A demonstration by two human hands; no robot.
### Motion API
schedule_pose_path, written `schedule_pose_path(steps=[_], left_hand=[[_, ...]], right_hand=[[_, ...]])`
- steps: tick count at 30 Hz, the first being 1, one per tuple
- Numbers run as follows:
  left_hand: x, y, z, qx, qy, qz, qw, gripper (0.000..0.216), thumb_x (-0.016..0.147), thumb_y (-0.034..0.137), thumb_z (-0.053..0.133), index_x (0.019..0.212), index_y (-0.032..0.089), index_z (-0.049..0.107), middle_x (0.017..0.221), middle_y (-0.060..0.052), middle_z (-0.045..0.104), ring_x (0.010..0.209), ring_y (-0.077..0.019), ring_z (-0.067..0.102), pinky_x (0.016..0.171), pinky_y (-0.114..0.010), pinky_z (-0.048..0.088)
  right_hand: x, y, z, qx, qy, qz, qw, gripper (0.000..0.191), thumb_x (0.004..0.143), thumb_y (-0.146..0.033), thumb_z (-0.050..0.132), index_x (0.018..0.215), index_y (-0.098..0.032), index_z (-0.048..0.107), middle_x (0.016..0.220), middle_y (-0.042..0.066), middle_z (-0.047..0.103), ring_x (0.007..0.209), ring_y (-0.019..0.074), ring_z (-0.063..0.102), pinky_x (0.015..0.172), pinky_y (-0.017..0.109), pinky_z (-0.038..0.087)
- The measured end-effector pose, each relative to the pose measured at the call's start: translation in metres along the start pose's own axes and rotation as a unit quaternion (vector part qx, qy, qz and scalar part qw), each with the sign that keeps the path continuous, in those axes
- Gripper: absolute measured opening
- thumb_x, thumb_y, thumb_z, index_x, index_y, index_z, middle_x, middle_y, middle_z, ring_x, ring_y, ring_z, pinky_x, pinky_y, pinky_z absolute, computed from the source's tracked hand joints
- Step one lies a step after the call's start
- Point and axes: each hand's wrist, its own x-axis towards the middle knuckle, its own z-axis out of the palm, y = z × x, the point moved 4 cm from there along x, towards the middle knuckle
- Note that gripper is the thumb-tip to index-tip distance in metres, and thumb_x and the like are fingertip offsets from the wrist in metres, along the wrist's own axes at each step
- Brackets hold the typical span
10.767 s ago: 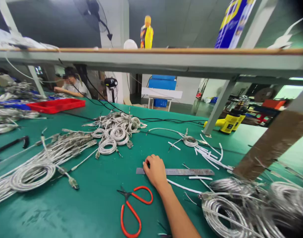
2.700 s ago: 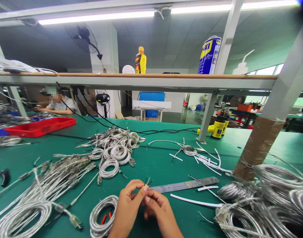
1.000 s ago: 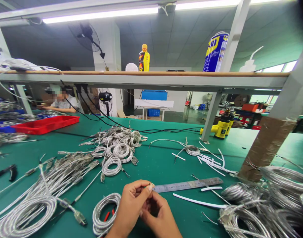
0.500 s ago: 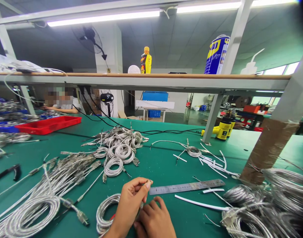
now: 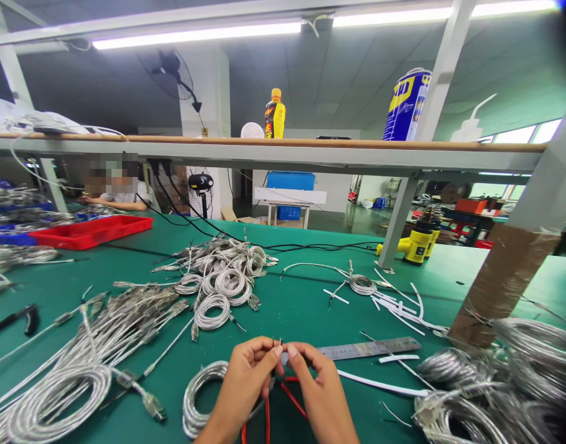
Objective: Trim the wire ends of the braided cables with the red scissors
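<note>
My left hand (image 5: 246, 382) pinches the bare end of a silver cable, thin wire tips sticking up at my fingertips. The cable's coil (image 5: 197, 401) lies on the green mat just left of my wrist. My right hand (image 5: 317, 394) is closed on red-handled scissors (image 5: 290, 394). It holds them up against the same wire end, and the red handles hang down between my hands. The blades are mostly hidden by my fingers. A steel ruler (image 5: 375, 348) lies flat just right of my hands.
Piles of coiled silver cables lie ahead (image 5: 227, 277), left (image 5: 79, 345) and right (image 5: 496, 394). White strips (image 5: 380, 385), a taped post (image 5: 500, 283), a yellow heat gun (image 5: 415, 243) and a red tray (image 5: 93, 229) are around. A shelf (image 5: 283, 145) holds bottles. A co-worker (image 5: 111, 194) sits far left.
My right hand dropped to the mat half a second ago, and it has come back up with the red scissors to the wire end. My left hand kept its pinch on the cable.
</note>
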Motion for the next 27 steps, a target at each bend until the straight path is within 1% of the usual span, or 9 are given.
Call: schedule_pose_path(steps=[4,9,11,13,15,19,21,23,27], left_hand=[[-0.001,-0.006,0.004,0.017,-0.019,-0.005,1.000,0.030,0.067,0.039,0.055,0.066,0.010,0.060,0.048,0.002,0.051,0.030,-0.0013,0.032,0.032,-0.014,0.020],[0.000,-0.016,0.009,0.029,-0.030,-0.013,0.999,0.031,0.066,0.039,0.056,0.074,0.010,0.061,0.054,-0.001,0.055,0.035,-0.0042,0.036,0.032,-0.015,0.026],[0.000,-0.017,0.008,0.023,-0.025,-0.015,0.999,0.029,0.066,0.038,0.056,0.073,0.010,0.059,0.055,-0.001,0.055,0.036,-0.0044,0.036,0.032,-0.015,0.027],[0.001,-0.014,0.008,0.014,-0.029,-0.017,0.999,0.027,0.066,0.037,0.057,0.069,0.010,0.058,0.053,0.000,0.055,0.034,-0.0032,0.034,0.032,-0.014,0.024],[0.002,-0.010,0.008,-0.002,-0.043,-0.022,0.999,0.026,0.066,0.037,0.057,0.065,0.011,0.056,0.050,0.001,0.053,0.032,-0.0015,0.030,0.032,-0.014,0.020],[0.004,-0.007,0.009,-0.052,-0.043,-0.042,0.997,0.024,0.062,0.035,0.061,0.058,0.012,0.055,0.042,0.005,0.046,0.032,-0.0011,0.026,0.034,-0.014,0.018],[0.004,-0.010,0.010,-0.073,-0.032,-0.043,0.996,0.023,0.061,0.034,0.063,0.058,0.012,0.056,0.041,0.006,0.043,0.034,-0.0021,0.029,0.036,-0.014,0.020],[0.003,-0.013,0.010,-0.081,-0.027,-0.034,0.996,0.023,0.062,0.033,0.062,0.058,0.011,0.058,0.044,0.004,0.046,0.038,-0.0037,0.034,0.039,-0.015,0.025],[0.003,-0.016,0.006,-0.063,0.001,-0.009,0.998,0.021,0.064,0.031,0.061,0.064,0.010,0.062,0.052,0.000,0.053,0.044,-0.0055,0.039,0.043,-0.016,0.030]], right_hand=[[0.004,-0.003,-0.005,0.019,0.012,-0.022,0.999,0.024,0.075,-0.036,0.048,0.077,-0.017,0.063,0.069,0.004,0.059,0.065,0.0157,0.053,0.061,0.024,0.039],[0.004,-0.015,-0.016,-0.134,0.042,-0.121,0.983,0.016,0.075,-0.026,0.048,0.066,-0.019,0.060,0.068,0.002,0.056,0.068,0.0160,0.048,0.065,0.028,0.033],[0.003,-0.018,-0.017,-0.138,0.049,-0.136,0.980,0.015,0.074,-0.025,0.048,0.065,-0.019,0.058,0.068,0.002,0.055,0.068,0.0157,0.046,0.066,0.028,0.031],[0.005,-0.012,-0.015,-0.038,0.040,-0.096,0.994,0.016,0.075,-0.027,0.048,0.064,-0.018,0.056,0.067,0.002,0.054,0.067,0.0151,0.046,0.064,0.027,0.032],[0.006,0.000,-0.008,0.137,0.022,-0.020,0.990,0.018,0.073,-0.031,0.049,0.063,-0.017,0.054,0.066,0.001,0.052,0.065,0.0140,0.046,0.061,0.025,0.034],[0.003,0.022,0.018,0.451,0.002,0.127,0.884,0.018,0.065,-0.036,0.060,0.068,-0.019,0.053,0.064,-0.003,0.049,0.058,0.0100,0.045,0.054,0.021,0.035],[0.001,0.028,0.027,0.521,0.001,0.164,0.838,0.021,0.060,-0.035,0.065,0.069,-0.020,0.054,0.064,-0.004,0.050,0.058,0.0090,0.046,0.053,0.020,0.036],[0.000,0.031,0.030,0.553,0.009,0.181,0.813,0.024,0.056,-0.034,0.069,0.070,-0.019,0.055,0.063,-0.004,0.051,0.058,0.0082,0.046,0.053,0.018,0.036],[0.003,0.040,0.024,0.537,0.045,0.209,0.816,0.026,0.057,-0.038,0.067,0.071,-0.019,0.054,0.059,-0.006,0.049,0.049,0.0055,0.043,0.049,0.016,0.035]])
